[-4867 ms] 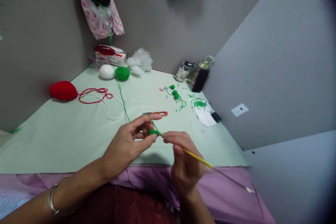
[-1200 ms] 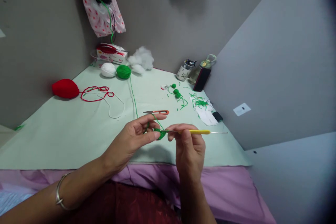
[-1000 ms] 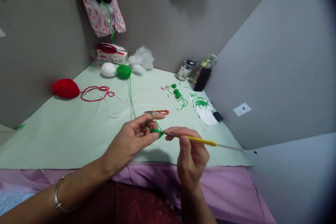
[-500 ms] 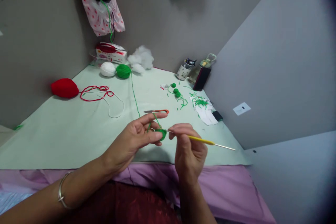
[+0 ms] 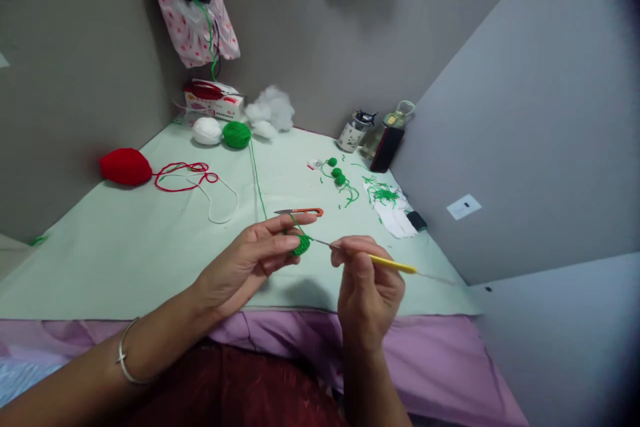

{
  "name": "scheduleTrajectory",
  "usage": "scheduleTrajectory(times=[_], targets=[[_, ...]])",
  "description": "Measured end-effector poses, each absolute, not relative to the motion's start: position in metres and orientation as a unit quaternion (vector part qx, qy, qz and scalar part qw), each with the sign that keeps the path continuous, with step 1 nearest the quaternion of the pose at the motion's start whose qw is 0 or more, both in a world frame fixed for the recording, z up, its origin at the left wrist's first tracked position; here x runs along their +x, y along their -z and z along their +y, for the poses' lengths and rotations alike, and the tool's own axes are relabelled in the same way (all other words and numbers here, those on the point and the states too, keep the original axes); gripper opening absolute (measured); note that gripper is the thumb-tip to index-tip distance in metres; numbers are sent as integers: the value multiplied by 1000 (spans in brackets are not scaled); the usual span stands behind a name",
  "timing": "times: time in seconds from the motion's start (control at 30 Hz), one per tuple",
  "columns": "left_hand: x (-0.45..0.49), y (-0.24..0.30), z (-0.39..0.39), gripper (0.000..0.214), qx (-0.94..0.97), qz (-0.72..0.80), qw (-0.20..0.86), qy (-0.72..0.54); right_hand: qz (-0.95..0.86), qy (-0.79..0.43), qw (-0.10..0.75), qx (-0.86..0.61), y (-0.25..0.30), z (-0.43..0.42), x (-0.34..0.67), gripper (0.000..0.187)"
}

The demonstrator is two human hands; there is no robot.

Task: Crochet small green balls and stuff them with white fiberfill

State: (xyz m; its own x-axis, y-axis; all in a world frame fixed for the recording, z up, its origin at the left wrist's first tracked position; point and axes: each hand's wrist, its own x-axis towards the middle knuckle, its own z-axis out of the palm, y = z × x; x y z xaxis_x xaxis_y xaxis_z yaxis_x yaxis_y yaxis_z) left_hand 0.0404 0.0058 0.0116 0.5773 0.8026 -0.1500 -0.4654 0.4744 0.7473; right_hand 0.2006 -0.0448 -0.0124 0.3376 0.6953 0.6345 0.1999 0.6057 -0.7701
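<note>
My left hand (image 5: 257,255) pinches a small round green crochet piece (image 5: 302,245) between thumb and fingers. Green yarn passes over its stretched forefinger and runs back across the table to a green yarn ball (image 5: 237,135). Held like a pencil in my right hand (image 5: 371,287) is a crochet hook (image 5: 393,263) with a yellow grip and a thin metal shaft. The hook's tip meets yarn at the right edge of the green piece. Just beyond my left fingertips lie orange-handled thread snips (image 5: 305,211).
A red yarn ball (image 5: 126,167) trails loose strands at left. White yarn (image 5: 207,131), stuffing (image 5: 271,112) and a box (image 5: 215,101) stand at the back. Small green balls (image 5: 338,176), yarn scraps (image 5: 385,195), a jar (image 5: 353,133), a phone (image 5: 387,150) and a bottle (image 5: 395,119) are at right.
My right hand and the hook have shifted slightly right, away from the left hand. The green piece has turned, showing more of its face, and sits slightly higher and further left.
</note>
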Motion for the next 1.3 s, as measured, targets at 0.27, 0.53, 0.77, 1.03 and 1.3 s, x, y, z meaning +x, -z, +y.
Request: scheduleTrajectory(times=[0.27,0.53,0.77,1.03,1.3], targets=[[39,-8,-1,32,483,269,714,-429,-525,-272,687,-422,13,-43,201,19],[38,-6,-2,32,546,316,640,-439,-613,-154,642,-435,8,-54,202,24],[43,-7,-5,55,434,278,760,-397,-704,132,540,-441,24,-57,197,39],[41,-11,0,40,396,252,780,-414,-575,-181,693,-395,7,-47,198,21],[46,-8,-4,48,372,259,796,-401,-681,56,589,-431,24,-53,195,40]])
